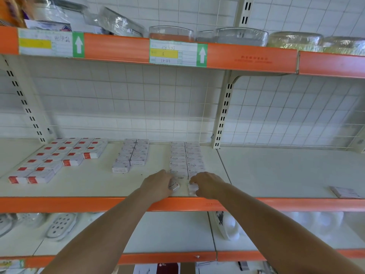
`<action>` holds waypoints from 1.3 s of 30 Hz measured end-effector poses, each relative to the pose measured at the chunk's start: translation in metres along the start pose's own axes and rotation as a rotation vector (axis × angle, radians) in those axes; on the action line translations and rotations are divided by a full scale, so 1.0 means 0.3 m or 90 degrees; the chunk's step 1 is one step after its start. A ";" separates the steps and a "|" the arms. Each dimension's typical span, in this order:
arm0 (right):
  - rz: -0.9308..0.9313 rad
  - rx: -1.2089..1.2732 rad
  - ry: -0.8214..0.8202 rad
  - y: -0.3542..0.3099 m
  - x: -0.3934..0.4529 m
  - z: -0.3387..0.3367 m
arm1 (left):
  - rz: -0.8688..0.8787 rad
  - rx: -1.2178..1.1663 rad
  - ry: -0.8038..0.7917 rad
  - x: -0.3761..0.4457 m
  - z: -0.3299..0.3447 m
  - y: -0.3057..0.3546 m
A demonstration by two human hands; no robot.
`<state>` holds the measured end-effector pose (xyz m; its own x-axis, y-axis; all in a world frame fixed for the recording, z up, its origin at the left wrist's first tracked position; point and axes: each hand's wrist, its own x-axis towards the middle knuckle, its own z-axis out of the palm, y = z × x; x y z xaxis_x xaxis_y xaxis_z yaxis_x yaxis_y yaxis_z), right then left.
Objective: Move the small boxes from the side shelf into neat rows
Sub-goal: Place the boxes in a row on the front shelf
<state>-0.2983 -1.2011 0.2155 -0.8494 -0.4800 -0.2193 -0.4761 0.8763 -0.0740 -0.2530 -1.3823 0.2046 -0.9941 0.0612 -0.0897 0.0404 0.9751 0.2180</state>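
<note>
I've got a staples box [174, 186] gripped in my left hand [158, 184], a white box [192, 188] in my right hand [207, 185]; setting either down crooked could nudge the staples rows [186, 160] askew.

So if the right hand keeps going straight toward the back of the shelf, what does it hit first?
Probably the nearest white staples box in the right-hand row, just beyond the right hand; depth is hard to judge.

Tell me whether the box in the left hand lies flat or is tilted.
Tilted. The box in the left hand shows its STAPLES print slanted, unlike the flat rows behind.
</note>
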 end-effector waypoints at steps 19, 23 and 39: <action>0.030 -0.076 -0.068 0.021 -0.023 -0.022 | -0.068 0.017 -0.064 -0.015 -0.006 0.006; 0.052 -0.083 -0.060 0.030 -0.028 -0.016 | -0.065 0.070 -0.073 -0.012 -0.019 0.004; 0.067 0.086 -0.079 0.094 -0.007 -0.024 | -0.047 0.081 -0.033 0.038 -0.011 0.035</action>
<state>-0.3115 -1.1758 0.2210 -0.8541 -0.3846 -0.3502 -0.3449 0.9227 -0.1721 -0.2643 -1.3722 0.2091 -0.9884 -0.0034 -0.1518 -0.0163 0.9963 0.0841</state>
